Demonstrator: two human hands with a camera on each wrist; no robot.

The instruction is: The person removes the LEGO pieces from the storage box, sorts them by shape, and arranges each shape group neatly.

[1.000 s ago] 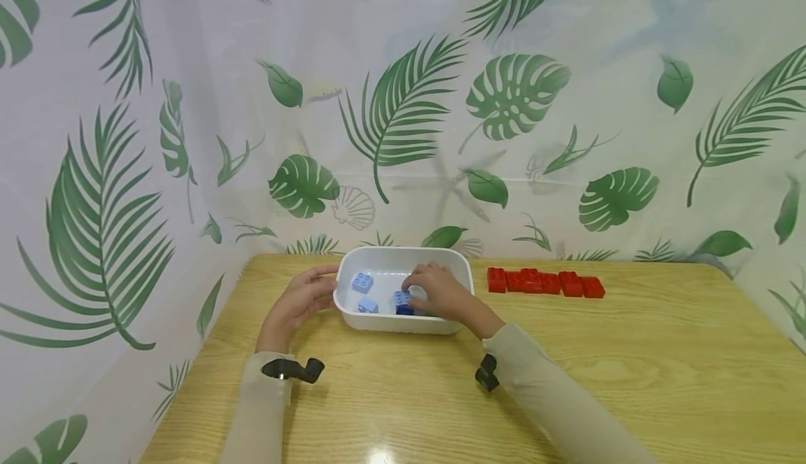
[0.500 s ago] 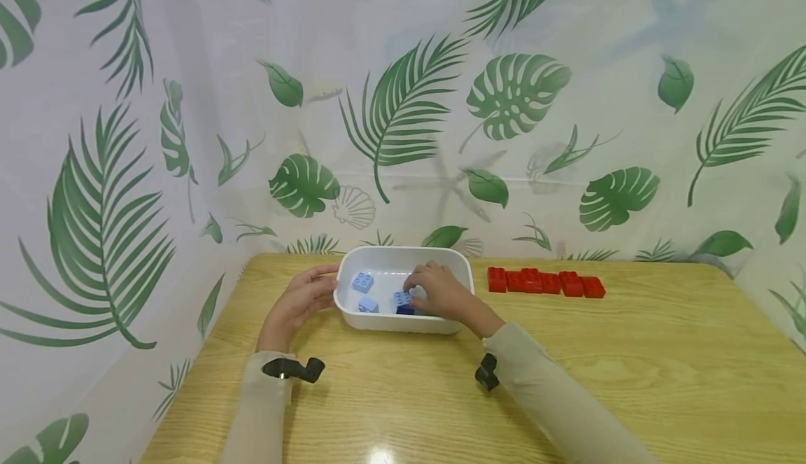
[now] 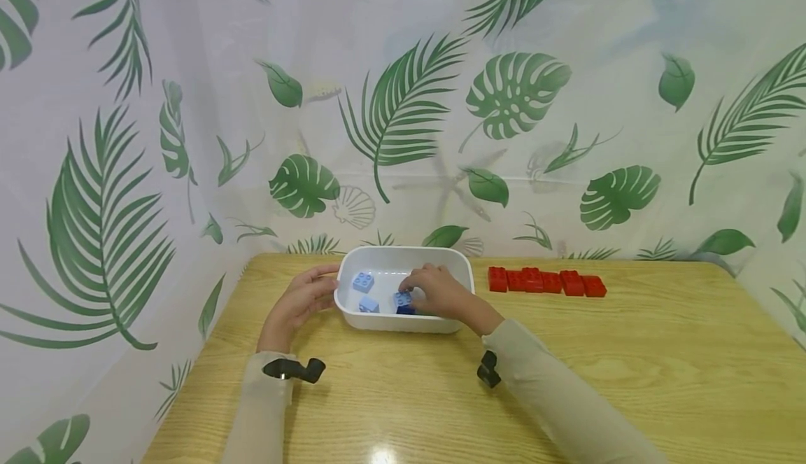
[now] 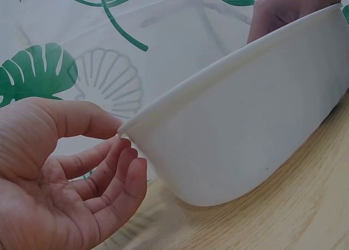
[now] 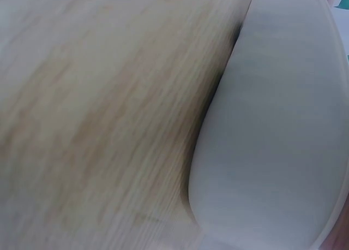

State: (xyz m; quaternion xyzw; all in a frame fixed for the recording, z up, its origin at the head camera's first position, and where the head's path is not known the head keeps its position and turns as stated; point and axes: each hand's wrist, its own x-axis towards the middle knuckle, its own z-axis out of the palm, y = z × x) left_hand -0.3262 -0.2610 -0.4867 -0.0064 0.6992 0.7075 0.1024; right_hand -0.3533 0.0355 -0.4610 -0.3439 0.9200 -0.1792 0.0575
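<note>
A white plastic tub [image 3: 390,322] sits on the table, its outer side filling much of both wrist views. My left hand [image 3: 299,303] pinches the rim at the left end; the thumb and fingertips [image 4: 139,171] meet there in the left wrist view. Reaching inside, my right hand [image 3: 441,294] has its index finger and thumb on a light blue toy brick [image 3: 401,299]. Close below that lies a dark blue brick [image 3: 406,309]. Toward the tub's left are two more light blue bricks, one studs-up [image 3: 362,282], the other tipped over [image 3: 368,304].
Several red toy bricks [image 3: 532,280] stand in a row right of the tub, near the back edge of the wooden table [image 3: 403,394]. Behind and to the left hangs a leaf-patterned curtain [image 3: 415,219]. Black camera mounts [image 3: 311,370] are strapped on both wrists.
The right hand's fingers shift slightly over the light blue brick, the index fingertip moving a little left. The left hand and the tub stay put.
</note>
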